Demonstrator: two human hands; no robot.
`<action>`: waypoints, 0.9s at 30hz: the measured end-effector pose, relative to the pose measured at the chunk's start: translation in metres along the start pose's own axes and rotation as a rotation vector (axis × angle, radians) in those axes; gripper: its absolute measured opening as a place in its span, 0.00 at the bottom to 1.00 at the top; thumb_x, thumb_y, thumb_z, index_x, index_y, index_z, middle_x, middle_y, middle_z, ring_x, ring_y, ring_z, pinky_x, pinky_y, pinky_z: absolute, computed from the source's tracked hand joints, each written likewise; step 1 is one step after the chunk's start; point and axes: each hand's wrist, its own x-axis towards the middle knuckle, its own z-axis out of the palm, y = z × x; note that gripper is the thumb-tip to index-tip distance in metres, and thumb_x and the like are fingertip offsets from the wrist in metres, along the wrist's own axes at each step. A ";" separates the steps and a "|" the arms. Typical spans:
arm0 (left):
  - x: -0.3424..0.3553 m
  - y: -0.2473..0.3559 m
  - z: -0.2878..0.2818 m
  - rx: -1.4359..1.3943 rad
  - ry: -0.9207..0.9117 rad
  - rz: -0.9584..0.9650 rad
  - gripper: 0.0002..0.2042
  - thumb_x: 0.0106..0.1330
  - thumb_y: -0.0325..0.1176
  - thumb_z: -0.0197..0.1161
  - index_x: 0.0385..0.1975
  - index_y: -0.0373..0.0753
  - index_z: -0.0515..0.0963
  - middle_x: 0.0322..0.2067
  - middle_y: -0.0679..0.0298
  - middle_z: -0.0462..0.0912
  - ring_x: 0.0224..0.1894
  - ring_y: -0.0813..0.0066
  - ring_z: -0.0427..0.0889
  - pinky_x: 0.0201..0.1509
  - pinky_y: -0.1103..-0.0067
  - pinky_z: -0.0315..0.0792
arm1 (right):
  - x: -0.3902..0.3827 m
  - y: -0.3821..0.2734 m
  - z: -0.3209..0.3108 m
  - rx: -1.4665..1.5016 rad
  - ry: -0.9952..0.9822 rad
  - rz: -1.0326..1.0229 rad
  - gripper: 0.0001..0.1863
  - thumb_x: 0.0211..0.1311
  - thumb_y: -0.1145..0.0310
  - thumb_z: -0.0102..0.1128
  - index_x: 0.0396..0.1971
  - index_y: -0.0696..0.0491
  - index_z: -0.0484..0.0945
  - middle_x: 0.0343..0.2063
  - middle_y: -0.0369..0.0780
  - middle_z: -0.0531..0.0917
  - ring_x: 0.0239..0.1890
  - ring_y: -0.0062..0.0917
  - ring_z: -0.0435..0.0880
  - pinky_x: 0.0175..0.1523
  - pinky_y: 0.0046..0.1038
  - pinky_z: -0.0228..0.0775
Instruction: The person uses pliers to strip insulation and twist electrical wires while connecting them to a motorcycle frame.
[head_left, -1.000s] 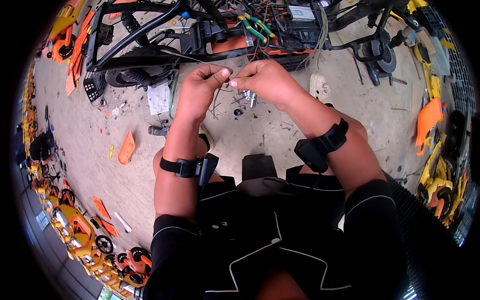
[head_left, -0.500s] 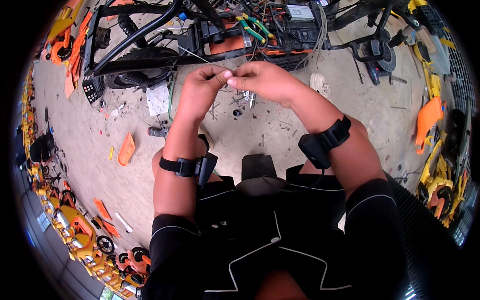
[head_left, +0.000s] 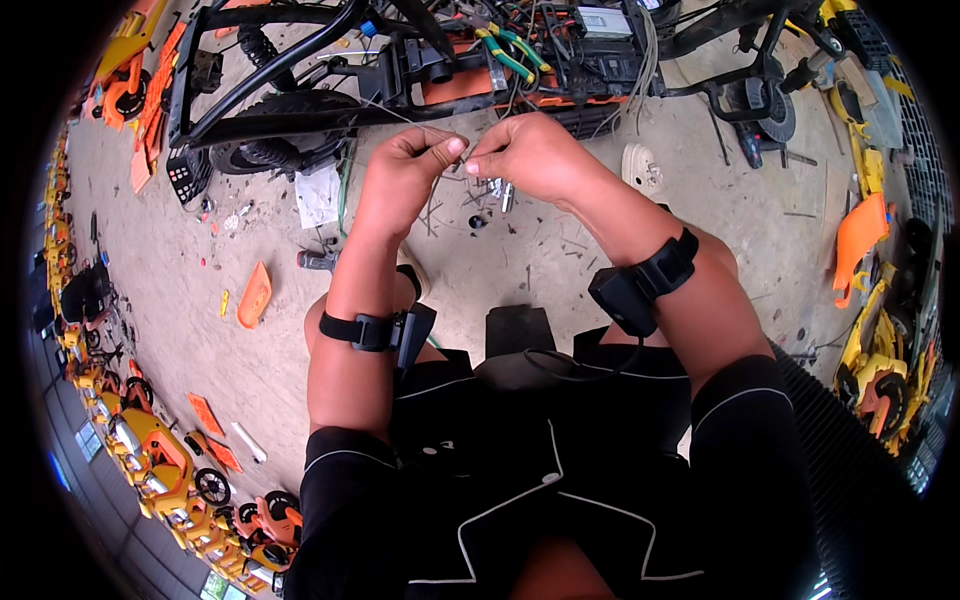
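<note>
I find my left hand [head_left: 398, 187] pinching a thin wire [head_left: 395, 113] running off toward ten o'clock, my right hand [head_left: 532, 157] curled beside it at three o'clock, grip unclear, and judge the wire light, springy, best held near its end.

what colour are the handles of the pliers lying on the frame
Green and yellow; the pliers' handles show in the head view.

The right hand [head_left: 535, 158] has drawn slightly away from the left hand's [head_left: 398, 182] pinch — a narrow gap now parts fingertips [head_left: 474, 168] that nearly met half a second ago.
</note>
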 end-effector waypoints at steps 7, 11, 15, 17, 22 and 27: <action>0.001 -0.001 -0.001 -0.002 0.001 -0.003 0.11 0.65 0.36 0.67 0.38 0.33 0.84 0.31 0.67 0.82 0.34 0.81 0.73 0.41 0.82 0.68 | 0.003 0.008 0.004 -0.118 0.085 -0.016 0.18 0.48 0.60 0.75 0.32 0.60 0.85 0.27 0.46 0.85 0.29 0.32 0.84 0.39 0.32 0.75; 0.001 -0.003 -0.006 -0.021 0.013 0.012 0.11 0.66 0.35 0.66 0.37 0.33 0.84 0.31 0.66 0.83 0.34 0.81 0.74 0.42 0.82 0.68 | -0.004 -0.008 0.008 -0.180 0.040 0.025 0.15 0.50 0.66 0.77 0.31 0.61 0.83 0.29 0.39 0.85 0.31 0.20 0.82 0.36 0.26 0.74; 0.003 -0.001 -0.004 -0.065 -0.001 0.012 0.10 0.66 0.34 0.65 0.37 0.32 0.84 0.32 0.65 0.83 0.35 0.81 0.75 0.43 0.82 0.68 | 0.003 0.006 0.006 0.100 -0.058 0.023 0.15 0.57 0.65 0.72 0.36 0.61 0.83 0.34 0.39 0.86 0.38 0.22 0.83 0.44 0.25 0.74; 0.002 -0.001 -0.005 -0.051 -0.017 0.002 0.10 0.67 0.34 0.65 0.36 0.32 0.83 0.32 0.65 0.84 0.36 0.80 0.76 0.44 0.81 0.68 | 0.004 0.003 0.002 0.134 -0.111 0.029 0.15 0.62 0.64 0.68 0.40 0.62 0.83 0.36 0.39 0.86 0.41 0.22 0.83 0.48 0.25 0.74; 0.004 0.000 -0.006 -0.048 -0.083 -0.007 0.09 0.68 0.33 0.64 0.35 0.32 0.83 0.31 0.63 0.85 0.37 0.77 0.79 0.46 0.80 0.71 | 0.009 0.010 0.000 0.112 -0.137 0.018 0.13 0.65 0.66 0.63 0.40 0.61 0.84 0.36 0.39 0.87 0.39 0.20 0.83 0.47 0.24 0.73; 0.006 -0.001 -0.002 -0.017 -0.060 0.003 0.09 0.67 0.32 0.65 0.36 0.31 0.83 0.32 0.63 0.86 0.38 0.77 0.81 0.47 0.80 0.72 | 0.006 0.002 -0.003 0.027 -0.097 0.029 0.11 0.64 0.66 0.64 0.37 0.60 0.85 0.31 0.39 0.87 0.34 0.20 0.82 0.43 0.24 0.73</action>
